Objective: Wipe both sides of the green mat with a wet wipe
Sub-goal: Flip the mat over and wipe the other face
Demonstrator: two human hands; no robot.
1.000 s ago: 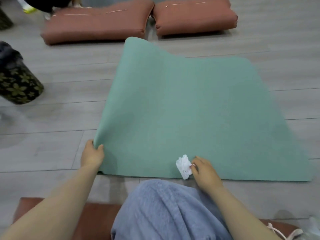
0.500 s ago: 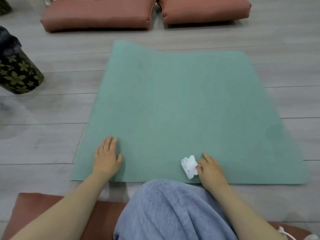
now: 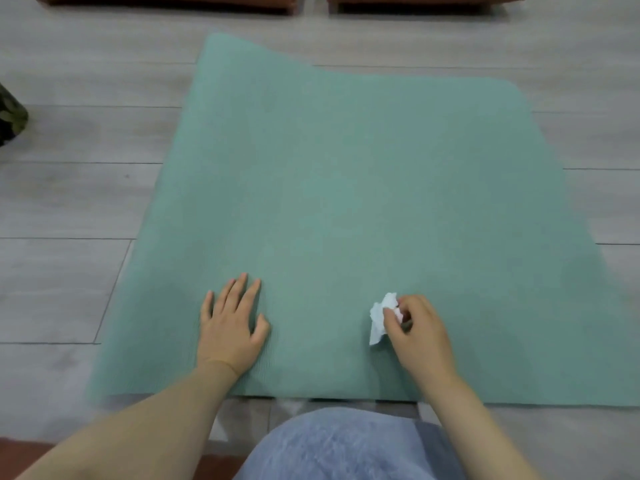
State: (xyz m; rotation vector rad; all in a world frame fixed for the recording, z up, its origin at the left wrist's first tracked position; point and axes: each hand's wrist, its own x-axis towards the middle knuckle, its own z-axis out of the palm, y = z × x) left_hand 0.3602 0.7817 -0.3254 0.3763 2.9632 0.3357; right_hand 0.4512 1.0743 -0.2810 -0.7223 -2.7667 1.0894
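Green mat (image 3: pixel 346 202) flat on floor; left hand (image 3: pixel 230 327) pressed flat on it, right hand (image 3: pixel 415 329) pinching wet wipe (image 3: pixel 381 315) near mat's front edge; wiping apparently barely begun.

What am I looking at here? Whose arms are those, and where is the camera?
There is no machine here, just a person. The camera is worn on the person's head and looks down, so you see their own two arms reaching out from the bottom of the picture.

On the grey wooden floor lies a big, thin green mat, spread out almost flat; its far left corner looks a little wavy.

The left hand rests flat on the mat with straight fingers. The right hand pinches a crumpled white wet wipe just above the mat, ready for cleaning.

The fuzzy blue cloth at the bottom is the person's clothing. At the top edge you see two reddish-brown cushions, and at the left edge a bit of a dark patterned container.
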